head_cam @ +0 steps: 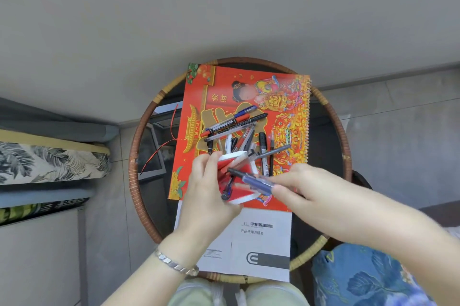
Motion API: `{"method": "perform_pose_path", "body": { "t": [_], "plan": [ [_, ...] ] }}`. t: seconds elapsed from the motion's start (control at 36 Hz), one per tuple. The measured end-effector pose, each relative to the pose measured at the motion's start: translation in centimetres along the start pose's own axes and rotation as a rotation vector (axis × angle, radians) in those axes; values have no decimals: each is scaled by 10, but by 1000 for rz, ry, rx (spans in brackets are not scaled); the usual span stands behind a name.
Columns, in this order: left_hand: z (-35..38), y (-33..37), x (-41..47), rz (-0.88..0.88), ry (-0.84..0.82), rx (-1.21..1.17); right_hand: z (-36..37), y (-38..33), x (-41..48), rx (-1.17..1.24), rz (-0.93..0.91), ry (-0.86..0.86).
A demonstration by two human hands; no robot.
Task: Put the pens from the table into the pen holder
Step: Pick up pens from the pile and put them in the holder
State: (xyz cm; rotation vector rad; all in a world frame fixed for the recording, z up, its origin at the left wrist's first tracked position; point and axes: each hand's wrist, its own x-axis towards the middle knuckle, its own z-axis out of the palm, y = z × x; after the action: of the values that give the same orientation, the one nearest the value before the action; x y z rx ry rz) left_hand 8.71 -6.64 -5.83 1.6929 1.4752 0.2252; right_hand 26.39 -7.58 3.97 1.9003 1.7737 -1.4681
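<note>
left hand (207, 187): fingers curled, closed around the pen holder (239, 178), wrist bent inward
right hand (302, 187): fingers pinched on a blue pen (251, 180), forearm reaching in from lower right
hands: close together, not touching

Soft even daylight; wide-angle edge warping; slight motion blur

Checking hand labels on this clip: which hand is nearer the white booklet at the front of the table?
Left. The left hand and its wrist lie over the booklet's left edge; the right hand is beyond its far right corner, holding a blue pen.
</note>
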Motion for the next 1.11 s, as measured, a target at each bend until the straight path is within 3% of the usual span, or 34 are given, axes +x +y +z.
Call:
{"method": "perform_pose_path", "body": {
  "t": [0.14, 0.25, 0.47, 0.72, 0.86, 0.97, 1.11],
  "plan": [
    [5, 7, -6, 79, -33, 28, 11, -11, 14, -19, 82, 134],
    [5, 7, -9, 56, -23, 37, 16, -3, 10, -45, 53, 146],
    [2, -2, -11, -56, 8, 19, 16, 11, -7, 7, -42, 341],
    [4, -1, -14, -42, 3, 30, 11, 6, -9, -62, -30, 233],
    [8, 13, -18, 36, -29, 24, 30, 8, 11, -100, -26, 501],
    [7, 15, -17, -3, 1, -50, 46, 11, 25, -84, -149, 774],
    [5, 16, -18, 45, 20, -11, 77, 12, 43, -54, -278, 950]
  ]
}}
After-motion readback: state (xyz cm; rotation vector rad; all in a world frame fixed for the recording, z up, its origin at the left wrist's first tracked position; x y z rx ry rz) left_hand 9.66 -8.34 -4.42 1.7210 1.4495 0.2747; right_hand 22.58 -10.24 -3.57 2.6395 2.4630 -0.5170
